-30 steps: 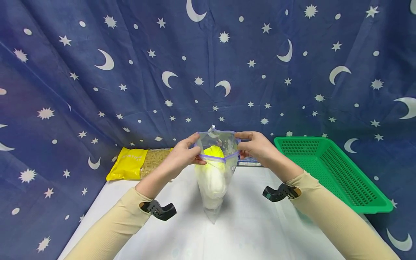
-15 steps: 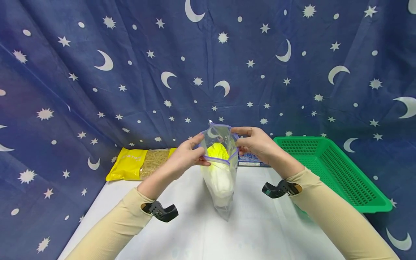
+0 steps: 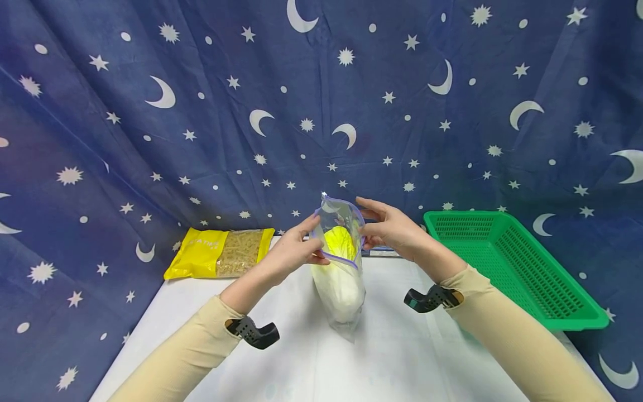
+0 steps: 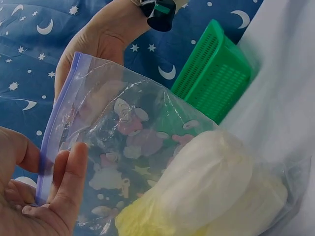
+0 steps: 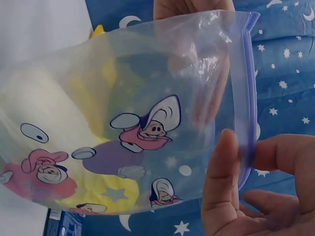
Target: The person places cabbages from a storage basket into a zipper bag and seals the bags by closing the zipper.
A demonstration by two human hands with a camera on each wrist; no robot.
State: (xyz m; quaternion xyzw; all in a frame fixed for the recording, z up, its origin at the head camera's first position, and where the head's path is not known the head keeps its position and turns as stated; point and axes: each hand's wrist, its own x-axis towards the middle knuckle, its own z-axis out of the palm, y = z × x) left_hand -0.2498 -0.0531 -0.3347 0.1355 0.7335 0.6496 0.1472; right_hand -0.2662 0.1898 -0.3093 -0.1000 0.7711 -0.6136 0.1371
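1. Starry blue backdrop cloth (image 3: 150, 139) hangs behind a white table (image 3: 402, 357). Over the middle of the table both hands hold a clear zip bag (image 3: 341, 262) upright with a napa cabbage (image 3: 341, 279) inside.
2. Left hand (image 3: 291, 251) pinches the purple zip strip at its end, thumb on one side and fingers on the other. Right hand (image 3: 392, 229) pinches the opposite end the same way. The mouth between them looks narrow but still gaping.
3. To seal it well, I'd say line up both strips first, then press from one end to the other, checking no yellow leaf tips sit in the track.
4. Bottom corner rests on the table, so let it carry the weight.
5. Further out: a yellow pasta packet (image 3: 221, 252) on the left and a green plastic basket (image 3: 507, 262) on the right.
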